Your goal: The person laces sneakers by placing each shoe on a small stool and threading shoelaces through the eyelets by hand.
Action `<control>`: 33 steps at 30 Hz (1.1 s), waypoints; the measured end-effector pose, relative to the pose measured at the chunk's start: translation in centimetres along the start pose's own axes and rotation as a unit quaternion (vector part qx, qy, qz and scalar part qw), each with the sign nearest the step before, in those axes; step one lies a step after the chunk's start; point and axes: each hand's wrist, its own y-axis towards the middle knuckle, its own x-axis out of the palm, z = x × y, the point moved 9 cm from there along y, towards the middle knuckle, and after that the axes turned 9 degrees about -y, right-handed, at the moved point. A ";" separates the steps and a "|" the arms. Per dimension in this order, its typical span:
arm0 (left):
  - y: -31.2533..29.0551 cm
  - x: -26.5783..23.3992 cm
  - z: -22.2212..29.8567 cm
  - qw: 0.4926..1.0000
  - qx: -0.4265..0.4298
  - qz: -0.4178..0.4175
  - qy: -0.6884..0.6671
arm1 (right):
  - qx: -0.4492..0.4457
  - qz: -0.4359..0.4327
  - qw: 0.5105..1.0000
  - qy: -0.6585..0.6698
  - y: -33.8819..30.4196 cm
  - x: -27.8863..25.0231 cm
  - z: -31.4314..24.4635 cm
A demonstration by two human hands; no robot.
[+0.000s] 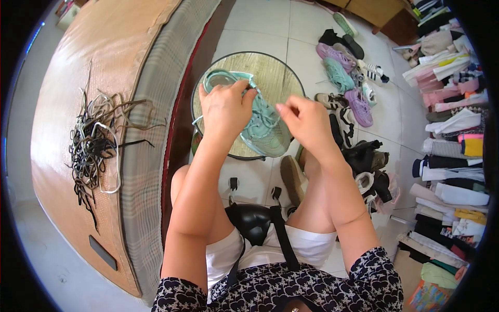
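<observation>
A mint-green sneaker (267,139) with a mesh toe lies tilted on a round, wood-topped stool (278,73), its toe toward me. Mint laces cross the upper, and part of a lace loops out beyond the left edge of the stool. My left hand (224,108) grips the sneaker around its collar, the fingers bent over the opening. To the right of the sneaker, my right hand (307,120) is raised with curled fingers and the thumb against them. Whatever that pinch holds, if anything, is too small to make out.
On the left, a bed with a tan mat (67,208) bears a tangled heap of shoelaces (96,143) and a dark flat device (103,252). Several shoes, among them a lilac sneaker (358,107), crowd the tiled floor at right. Folded clothes (452,148) line the far right.
</observation>
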 end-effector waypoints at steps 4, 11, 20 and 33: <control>-0.2 -0.2 0.5 0.999 0.025 0.039 -0.007 | -0.013 0.200 0.978 -0.059 1.0 -2.1 1.7; -0.6 0.3 2.1 0.994 0.094 0.052 0.004 | -0.103 0.179 0.978 -0.018 1.8 0.4 -1.9; -0.1 -0.6 -0.3 0.993 0.024 0.049 -0.105 | -0.076 0.135 0.973 0.170 0.9 -1.3 -0.5; -1.2 -3.8 -2.3 0.971 0.001 -0.060 -0.231 | -0.176 0.202 0.963 0.023 -0.4 0.0 -4.2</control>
